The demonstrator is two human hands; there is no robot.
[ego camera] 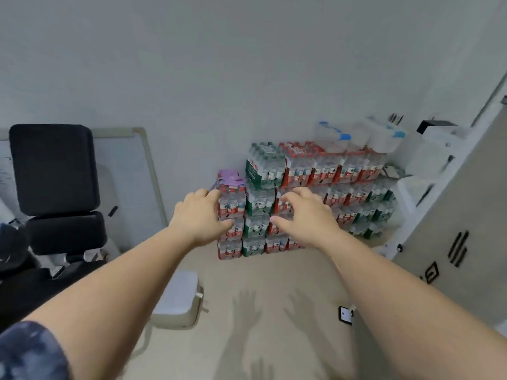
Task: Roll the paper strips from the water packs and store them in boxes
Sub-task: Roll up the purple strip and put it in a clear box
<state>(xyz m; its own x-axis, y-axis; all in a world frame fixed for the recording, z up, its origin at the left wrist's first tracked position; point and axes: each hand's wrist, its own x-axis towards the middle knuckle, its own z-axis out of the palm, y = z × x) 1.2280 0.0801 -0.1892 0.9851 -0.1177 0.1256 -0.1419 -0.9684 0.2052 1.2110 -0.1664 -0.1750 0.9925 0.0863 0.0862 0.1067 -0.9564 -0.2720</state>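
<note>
Reaching out in front of the person, both bare arms are stretched toward a big stack of water packs (315,198) piled against the white wall. The left hand (201,215) is seen at the left end of the stack, in front of a short pile of red packs with a purple pack (230,179) on top. Its grip is loose and half open, with the fingers bent, and nothing is held in it. The right hand (304,215) is held in front of the middle of the stack, where red and green packs are stacked side by side. Its fingers are spread and curled, and nothing is held there either. Whether the fingertips touch the packs cannot be told. Clear plastic boxes (356,138) with blue clips are set on top of the stack, at the right. No paper strips can be made out. A black chair (55,171) is seen at the left, in front of a whiteboard (123,165). A small white box (178,300) is set on the floor (274,275), where the shadows of both hands are cast.
</note>
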